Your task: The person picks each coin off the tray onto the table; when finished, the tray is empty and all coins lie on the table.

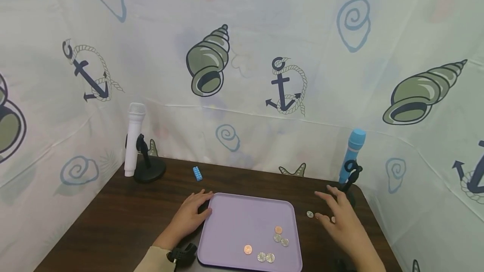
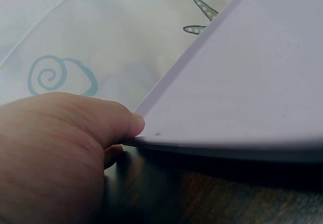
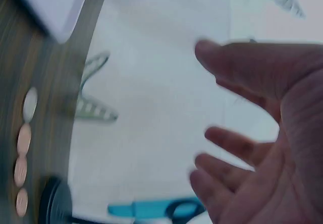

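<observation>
A lilac tray [image 1: 242,217] lies on the table, with copper coins [image 1: 247,249] and silver coins [image 1: 261,257] on its near right part. My left hand [image 1: 190,215] rests against the tray's left edge, fingers relaxed; in the left wrist view the thumb [image 2: 123,123] touches the rim by a corner. To the tray's right, my right hand [image 1: 342,217] hovers over the table with fingers spread and nothing held. Beside it a silver coin [image 1: 310,214] and copper coins [image 3: 20,171] form a row, partly hidden by the hand in the head view.
A white microphone [image 1: 134,137] leans on a black stand [image 1: 150,171] at the back left. A blue microphone [image 1: 351,150] stands at the back right, just beyond my right hand. A small blue toy brick [image 1: 197,173] lies behind the tray. Patterned cloth [image 1: 245,95] hangs along the table's back.
</observation>
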Action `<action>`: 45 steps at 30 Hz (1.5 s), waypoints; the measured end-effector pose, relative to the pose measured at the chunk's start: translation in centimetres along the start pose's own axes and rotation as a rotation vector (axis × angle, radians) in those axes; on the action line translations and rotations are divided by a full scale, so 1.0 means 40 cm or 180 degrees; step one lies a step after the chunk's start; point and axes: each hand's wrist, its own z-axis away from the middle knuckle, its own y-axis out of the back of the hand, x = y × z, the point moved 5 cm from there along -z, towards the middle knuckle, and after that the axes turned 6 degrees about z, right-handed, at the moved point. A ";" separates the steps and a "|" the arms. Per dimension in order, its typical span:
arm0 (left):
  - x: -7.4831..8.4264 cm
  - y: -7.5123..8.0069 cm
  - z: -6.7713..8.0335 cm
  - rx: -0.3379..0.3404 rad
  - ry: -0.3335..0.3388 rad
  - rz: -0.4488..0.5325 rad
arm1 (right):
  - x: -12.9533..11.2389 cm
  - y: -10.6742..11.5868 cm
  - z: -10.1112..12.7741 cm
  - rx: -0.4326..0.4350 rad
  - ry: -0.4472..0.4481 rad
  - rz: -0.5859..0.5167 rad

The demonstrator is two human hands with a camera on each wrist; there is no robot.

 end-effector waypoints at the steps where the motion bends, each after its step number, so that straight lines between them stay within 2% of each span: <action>1: 0.000 0.000 0.000 0.0000 0.0009 0.0000 | -0.021 -0.005 0.001 -0.0050 0.0097 -0.0008; 5: 0.005 0.002 0.000 0.0013 -0.0023 -0.0021 | -0.098 -0.047 0.007 -0.0341 0.0454 -0.0004; 11: 0.010 0.005 0.003 0.0016 -0.0002 -0.0006 | -0.155 -0.141 0.019 -0.1115 0.0809 -0.0337; 16: 0.014 0.008 0.003 -0.0012 0.0006 -0.0014 | -0.158 -0.202 0.030 -0.1459 0.0778 -0.0448; 20: 0.017 0.010 0.000 -0.0009 -0.0013 -0.0030 | -0.153 -0.239 0.033 -0.1625 0.0694 -0.0346; 25: 0.016 0.009 0.001 -0.0005 -0.0013 -0.0002 | -0.152 -0.274 0.033 -0.1663 0.0825 -0.0109; 29: 0.011 0.005 0.002 0.0011 -0.0025 -0.0014 | -0.156 -0.279 0.032 -0.1594 0.0821 -0.0230; 38: -0.001 0.000 -0.002 -0.0027 0.0081 -0.0023 | -0.151 -0.271 0.033 -0.1703 0.0661 -0.0300; 45: -0.001 0.000 -0.003 -0.0017 0.0017 -0.0021 | -0.151 -0.273 0.039 -0.1548 0.0873 -0.0275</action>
